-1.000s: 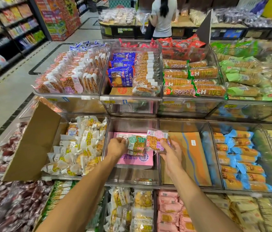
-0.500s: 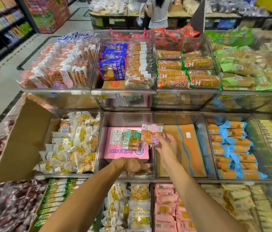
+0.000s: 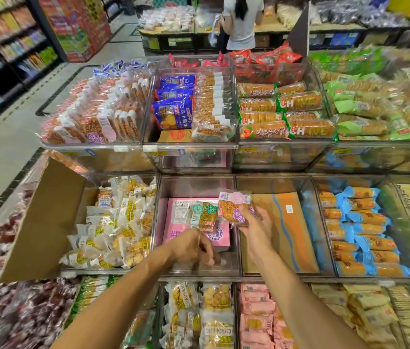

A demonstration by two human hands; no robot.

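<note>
One packet is in your grip. The fingers (image 3: 245, 213) of your right hand (image 3: 255, 230) curl round the near right edge of the pink-labelled packet (image 3: 234, 206), and they hold it label up above the wall between the middle bin (image 3: 198, 274) and the bin to its right.

The fingers of your left hand (image 3: 191, 248) are curled downward at the near end of the middle bin. You cannot tell whether they hold anything.

Just left of the held packet, a green-labelled packet (image 3: 203, 214) lies on the pink box (image 3: 173, 222) in the middle bin. An orange cardboard sheet (image 3: 282, 222) lies in the right bin. Blue-wrapped packs (image 3: 365, 235) fill the bin beyond it, and yellow-printed packets (image 3: 115, 222) fill the left bin.
</note>
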